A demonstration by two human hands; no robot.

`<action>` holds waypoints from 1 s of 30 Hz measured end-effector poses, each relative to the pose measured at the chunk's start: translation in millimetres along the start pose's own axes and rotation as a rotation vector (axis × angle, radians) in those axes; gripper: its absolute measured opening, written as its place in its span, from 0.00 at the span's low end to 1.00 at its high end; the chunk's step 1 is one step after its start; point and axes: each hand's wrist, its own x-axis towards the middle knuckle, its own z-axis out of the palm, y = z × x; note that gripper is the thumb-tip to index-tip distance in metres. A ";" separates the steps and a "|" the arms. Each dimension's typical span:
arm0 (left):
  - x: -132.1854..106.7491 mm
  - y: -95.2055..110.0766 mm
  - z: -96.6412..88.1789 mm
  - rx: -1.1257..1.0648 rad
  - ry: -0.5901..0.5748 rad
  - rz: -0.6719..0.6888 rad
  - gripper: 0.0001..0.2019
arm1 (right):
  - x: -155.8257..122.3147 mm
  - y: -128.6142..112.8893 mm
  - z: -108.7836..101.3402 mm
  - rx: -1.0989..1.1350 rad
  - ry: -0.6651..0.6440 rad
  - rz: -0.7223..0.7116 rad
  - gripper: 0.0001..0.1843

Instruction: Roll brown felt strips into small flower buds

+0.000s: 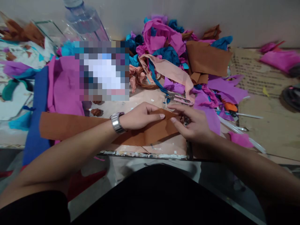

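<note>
A long strip of brown crepe paper stretches across the table's front, its left part passing behind my left forearm. My left hand, with a metal-banded watch at the wrist, pinches the strip's upper edge between thumb and fingers. At the strip's right end, my right hand has thumb and index finger closed on the corner. Something small and dark shows behind its curled fingers; I cannot make it out. Just beyond my hands lie pink-handled snips, touching nothing I hold.
Crumpled pink, blue and purple crepe paper is heaped at the back. A clear plastic bottle stands at back left. Pink sheets and a blue sheet lie left. White sticks and cardboard are right.
</note>
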 end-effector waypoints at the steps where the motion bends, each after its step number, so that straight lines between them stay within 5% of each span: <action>1: -0.2 0.2 -0.2 -0.017 -0.006 -0.010 0.18 | 0.2 0.7 0.1 0.004 -0.003 -0.007 0.22; 7: 0.5 -0.8 -1.4 0.077 0.014 0.041 0.14 | 3.7 2.2 -2.8 0.009 -0.048 -0.025 0.16; 13: 0.8 -2.4 -2.2 0.095 0.009 0.066 0.16 | 3.5 4.7 -4.1 -0.001 -0.122 -0.081 0.28; 17: 0.4 -1.6 -0.3 0.164 -0.001 0.093 0.18 | 3.6 5.2 -0.3 0.005 -0.072 -0.104 0.18; 30: -1.2 1.7 5.8 0.161 -0.002 0.131 0.22 | 5.5 -7.1 4.4 0.200 0.037 0.256 0.09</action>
